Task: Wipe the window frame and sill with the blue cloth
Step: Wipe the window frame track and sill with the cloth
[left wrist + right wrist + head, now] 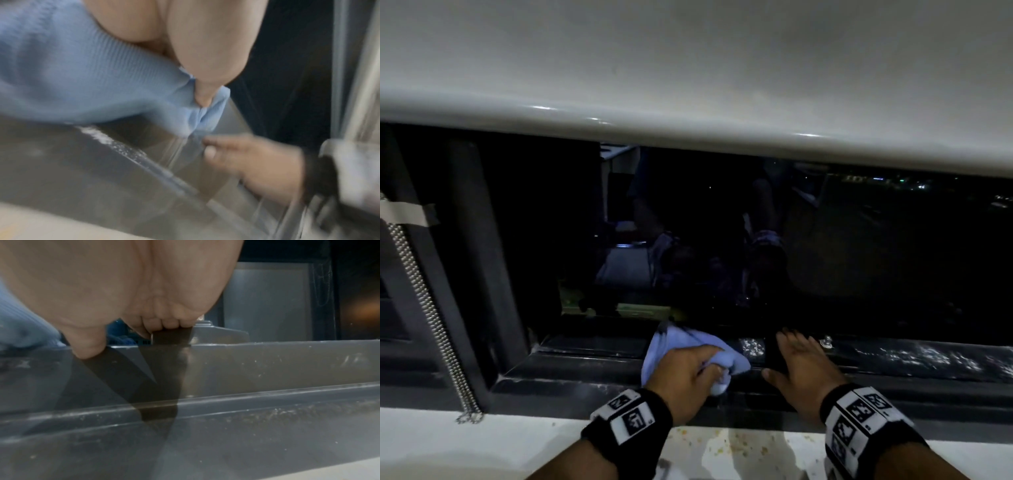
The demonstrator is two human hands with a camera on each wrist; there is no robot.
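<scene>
The blue cloth [674,346] lies bunched on the dark window sill track [893,359], under the dark glass. My left hand [688,373] grips the cloth, fingers curled round it and thumb tucked into a fold. In the left wrist view the cloth [82,78] fills the upper left, with my thumb [203,95] pinching its edge. My right hand [801,363] rests flat on the sill just right of the cloth, fingers straight and spread. In the right wrist view my fingertips [88,350] press on the grey track [267,363].
White dust specks cover the sill to the right [914,356]. A dark frame post [472,240] and a beaded chain [424,308] stand at the left. A white ledge [722,448] with crumbs runs below; a white beam [688,85] hangs overhead. A small screw [826,341] sits by my right fingers.
</scene>
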